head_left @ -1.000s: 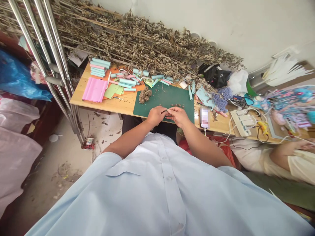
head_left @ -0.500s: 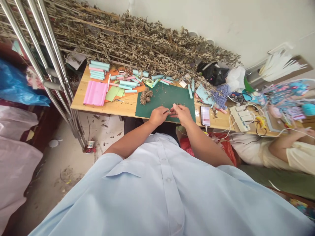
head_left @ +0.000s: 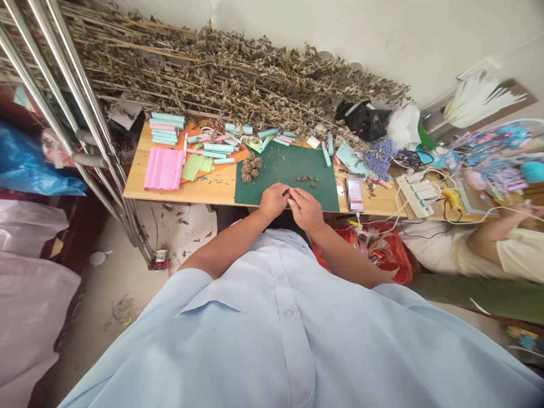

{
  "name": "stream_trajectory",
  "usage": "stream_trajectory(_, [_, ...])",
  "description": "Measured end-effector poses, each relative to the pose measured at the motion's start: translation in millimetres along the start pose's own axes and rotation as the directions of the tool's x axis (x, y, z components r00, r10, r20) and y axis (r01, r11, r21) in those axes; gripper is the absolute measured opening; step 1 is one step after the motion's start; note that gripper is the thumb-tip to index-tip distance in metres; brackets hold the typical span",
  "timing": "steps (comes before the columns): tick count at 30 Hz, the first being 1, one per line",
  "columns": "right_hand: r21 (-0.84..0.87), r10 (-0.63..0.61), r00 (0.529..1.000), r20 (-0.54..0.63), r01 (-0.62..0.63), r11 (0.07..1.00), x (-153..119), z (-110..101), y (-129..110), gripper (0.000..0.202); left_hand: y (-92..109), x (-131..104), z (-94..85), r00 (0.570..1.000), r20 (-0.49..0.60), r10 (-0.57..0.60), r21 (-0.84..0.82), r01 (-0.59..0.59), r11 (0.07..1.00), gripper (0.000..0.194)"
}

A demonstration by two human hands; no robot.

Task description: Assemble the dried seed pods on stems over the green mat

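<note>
Over the front edge of a dark green mat [head_left: 276, 164], my left hand [head_left: 275, 200] and my right hand [head_left: 306, 209] meet at the fingertips. Both hands are closed, with fingers pinched together; whatever lies between them is too small to make out. A clump of brown, rough balls [head_left: 251, 167] sits on the left part of the mat, beyond my left hand. Several small brown crumbs [head_left: 306, 179] lie on the mat beyond my right hand.
Dried stalks [head_left: 238, 73] line the table's back. Blue paper rolls [head_left: 167, 122] and a pink paper stack [head_left: 164, 169] are at left. A phone [head_left: 355, 195], power strip [head_left: 415, 194] and cables lie right. Metal crutches [head_left: 80, 102] stand left; another person's arm [head_left: 493, 235] shows right.
My right hand's fingers have closed in against my left hand's fingertips. The small crumbs on the mat are now more fully visible. The view has shifted slightly.
</note>
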State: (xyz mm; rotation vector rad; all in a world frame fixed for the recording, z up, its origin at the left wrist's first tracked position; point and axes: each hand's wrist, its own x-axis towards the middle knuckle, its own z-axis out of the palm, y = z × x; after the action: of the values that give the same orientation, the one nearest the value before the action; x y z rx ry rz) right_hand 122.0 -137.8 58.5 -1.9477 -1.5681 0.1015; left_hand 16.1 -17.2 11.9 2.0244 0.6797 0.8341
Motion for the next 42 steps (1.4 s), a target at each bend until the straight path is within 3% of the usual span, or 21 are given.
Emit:
stream_trajectory(3, [0.010,0.015,1.000,0.001,-0.015,1.000,0.4,-1.7,-0.7,0.051,-1.7,0.6,0.2,1.000,0.003,0.000,-0.002,0.000,1.000,0.013])
stream_trajectory(8, [0.327,0.290,0.952,-0.096,-0.245,0.913,2.9,-3.0,12.5,0.052,-6.6,0.6,3.3,1.000,-0.005,0.029,-0.020,-0.029,0.999,0.007])
stream_trajectory(12, [0.388,0.382,0.921,-0.077,-0.325,0.862,-4.8,2.4,27.4,0.047,-9.2,-0.4,6.2,0.999,-0.033,0.027,-0.032,-0.028,0.999,0.011])
stream_trajectory(17, [0.137,0.238,0.965,-0.106,-0.223,0.965,-16.0,6.9,39.9,0.036,-9.8,-0.5,6.8,0.997,-0.079,-0.002,-0.052,-0.002,0.999,0.014])
stream_trajectory(21, [-0.147,0.069,0.998,0.010,-0.067,0.987,-16.9,6.1,44.8,0.037,-9.0,-1.1,7.0,0.991,-0.130,-0.017,-0.031,0.013,0.999,0.014])
stream_trajectory(24, [-0.247,-0.019,0.996,0.085,0.039,0.968,-16.3,8.5,43.1,0.042,-6.8,-2.2,6.9,0.980,-0.196,-0.036,-0.019,0.032,0.999,0.016])
stream_trajectory(32, [-0.216,-0.098,0.993,0.060,0.109,0.970,-8.7,24.1,38.7,0.044,-2.3,-2.3,2.1,0.942,-0.302,-0.146,-0.087,0.126,0.988,0.024])
stream_trajectory(36, [-0.113,-0.066,0.998,0.013,0.067,0.991,-4.0,23.7,48.9,0.038,-3.3,-4.6,-7.7,0.923,-0.315,-0.222,-0.162,0.178,0.971,0.026])
stream_trajectory(42, [-0.058,-0.027,0.999,0.025,0.029,0.998,3.4,26.6,53.3,0.030,-2.7,-11.2,-20.9,0.960,-0.245,-0.134,-0.049,0.125,0.991,0.022])
